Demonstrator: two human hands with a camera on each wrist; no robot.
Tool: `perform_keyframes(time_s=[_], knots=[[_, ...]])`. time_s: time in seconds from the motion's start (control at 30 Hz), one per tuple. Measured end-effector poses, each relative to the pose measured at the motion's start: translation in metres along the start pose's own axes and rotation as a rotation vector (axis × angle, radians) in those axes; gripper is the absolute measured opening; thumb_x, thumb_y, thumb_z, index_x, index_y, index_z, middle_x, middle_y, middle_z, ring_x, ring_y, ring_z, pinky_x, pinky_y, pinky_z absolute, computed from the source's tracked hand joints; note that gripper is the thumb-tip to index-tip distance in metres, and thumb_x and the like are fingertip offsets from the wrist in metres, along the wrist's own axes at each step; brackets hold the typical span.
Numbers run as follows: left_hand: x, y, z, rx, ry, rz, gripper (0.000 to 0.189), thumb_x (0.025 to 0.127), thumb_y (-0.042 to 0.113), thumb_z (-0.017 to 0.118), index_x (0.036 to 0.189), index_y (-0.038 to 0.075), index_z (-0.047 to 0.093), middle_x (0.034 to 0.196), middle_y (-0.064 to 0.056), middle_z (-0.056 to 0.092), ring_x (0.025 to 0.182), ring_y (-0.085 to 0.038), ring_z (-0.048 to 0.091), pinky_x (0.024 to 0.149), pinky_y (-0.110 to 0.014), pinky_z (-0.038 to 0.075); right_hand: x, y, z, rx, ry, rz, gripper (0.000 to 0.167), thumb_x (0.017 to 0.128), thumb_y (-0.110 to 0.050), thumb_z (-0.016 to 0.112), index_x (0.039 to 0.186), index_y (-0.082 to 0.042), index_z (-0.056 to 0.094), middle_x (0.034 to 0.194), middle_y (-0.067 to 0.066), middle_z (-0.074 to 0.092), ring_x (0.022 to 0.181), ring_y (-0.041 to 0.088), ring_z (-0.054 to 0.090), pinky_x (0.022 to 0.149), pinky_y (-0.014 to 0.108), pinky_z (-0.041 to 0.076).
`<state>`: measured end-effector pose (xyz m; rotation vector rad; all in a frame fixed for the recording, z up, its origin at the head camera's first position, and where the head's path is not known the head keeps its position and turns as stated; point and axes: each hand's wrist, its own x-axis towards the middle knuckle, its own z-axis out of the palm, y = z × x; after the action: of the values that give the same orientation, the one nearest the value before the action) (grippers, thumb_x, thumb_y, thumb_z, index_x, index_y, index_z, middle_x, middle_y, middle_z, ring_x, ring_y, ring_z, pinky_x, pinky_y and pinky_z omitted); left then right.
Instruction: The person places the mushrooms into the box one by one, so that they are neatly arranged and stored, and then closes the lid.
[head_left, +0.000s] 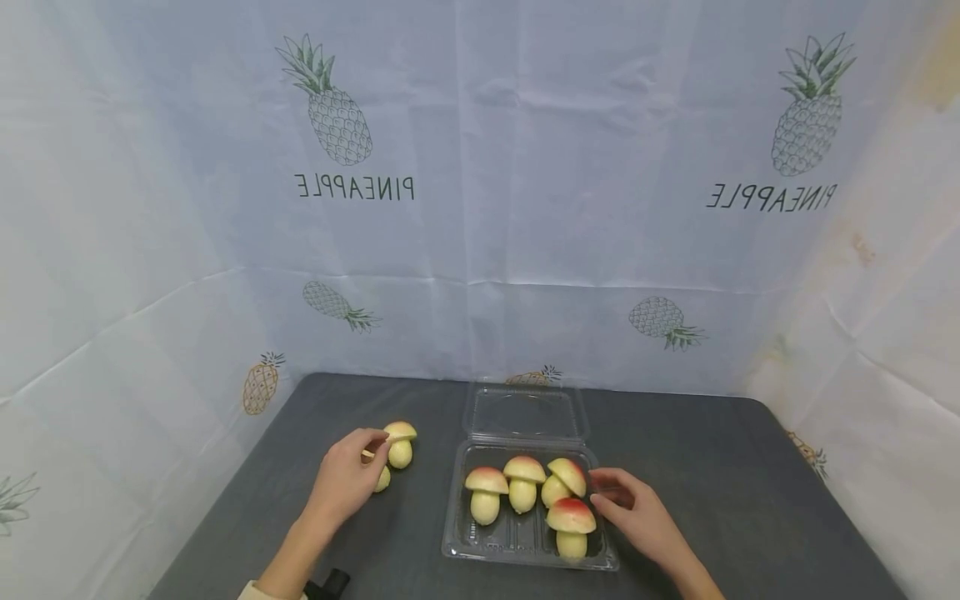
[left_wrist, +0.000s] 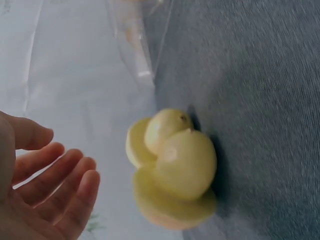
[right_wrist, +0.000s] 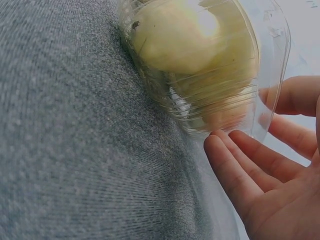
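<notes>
Four mushrooms (head_left: 522,494) are in the clear box (head_left: 517,557), two remain outside, left — the left hand (head_left: 348,473) beside them, relaxed, empty; the right hand (head_left: 637,512), fingers parted, at the box's right edge.

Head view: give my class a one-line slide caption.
Left hand near two mushrooms, right hand by box of four.

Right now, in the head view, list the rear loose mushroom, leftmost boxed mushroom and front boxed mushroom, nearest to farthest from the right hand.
1. Front boxed mushroom: just left of the right hand.
2. Leftmost boxed mushroom: left side of the clear box.
3. Rear loose mushroom: on the table, left of the box.
</notes>
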<state>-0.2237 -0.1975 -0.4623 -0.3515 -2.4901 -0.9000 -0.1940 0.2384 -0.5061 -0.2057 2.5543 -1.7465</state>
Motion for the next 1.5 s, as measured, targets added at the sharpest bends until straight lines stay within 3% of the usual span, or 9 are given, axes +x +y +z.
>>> perform_keyframes(time_s=[0.13,0.37,0.6,0.9,1.23,1.5], knots=[[0.000,-0.010,-0.002,0.021,0.046,-0.010,0.014,0.091,0.004,0.074,0.105,0.003,0.075,0.096,-0.005,0.072,0.084,-0.019,0.069,0.072,-0.038,0.059,0.000,0.001,0.000,0.005,-0.001,-0.001,0.041,0.097,-0.018,0.072,0.132,0.002,0.061,0.129,0.023,0.061,0.101,0.018,0.068,0.078,0.028,0.058],[-0.003,-0.026,-0.004,0.027,0.079,-0.093,0.015,0.093,0.009,0.073,0.108,0.005,0.074,0.099,-0.008,0.070,0.086,-0.022,0.066,0.073,-0.042,0.058,0.000,0.003,0.000,0.009,-0.007,-0.006,0.042,0.097,-0.019,0.072,0.132,0.002,0.061,0.129,0.024,0.061,0.101,0.017,0.068,0.078,0.028,0.058],[-0.005,-0.040,-0.003,-0.020,-0.004,-0.181,0.029,0.097,0.019,0.072,0.119,0.001,0.069,0.113,-0.017,0.067,0.105,-0.033,0.063,0.083,-0.050,0.056,0.000,0.003,0.000,0.018,-0.002,-0.011,0.041,0.096,-0.017,0.072,0.131,0.002,0.062,0.128,0.024,0.061,0.100,0.015,0.068,0.078,0.028,0.058],[-0.009,-0.053,-0.001,-0.078,-0.215,-0.345,0.062,0.099,0.043,0.067,0.139,-0.002,0.056,0.132,-0.022,0.058,0.120,-0.039,0.056,0.097,-0.058,0.048,-0.001,0.003,0.000,0.016,-0.006,0.004,0.042,0.096,-0.019,0.072,0.131,0.002,0.061,0.129,0.023,0.061,0.101,0.019,0.068,0.077,0.028,0.058],[-0.009,-0.056,0.001,-0.152,-0.256,-0.427,0.066,0.097,0.046,0.068,0.141,-0.002,0.056,0.134,-0.022,0.058,0.120,-0.040,0.058,0.096,-0.056,0.050,-0.002,0.003,0.001,0.009,0.001,0.009,0.042,0.096,-0.020,0.073,0.130,0.001,0.062,0.129,0.022,0.062,0.101,0.020,0.068,0.078,0.028,0.058],[-0.009,-0.059,0.002,-0.164,-0.213,-0.424,0.058,0.098,0.042,0.068,0.137,-0.001,0.060,0.128,-0.020,0.062,0.116,-0.037,0.060,0.095,-0.053,0.051,0.001,0.004,0.001,0.007,0.005,-0.002,0.041,0.096,-0.019,0.073,0.130,0.001,0.063,0.129,0.022,0.062,0.102,0.020,0.068,0.078,0.028,0.058]])
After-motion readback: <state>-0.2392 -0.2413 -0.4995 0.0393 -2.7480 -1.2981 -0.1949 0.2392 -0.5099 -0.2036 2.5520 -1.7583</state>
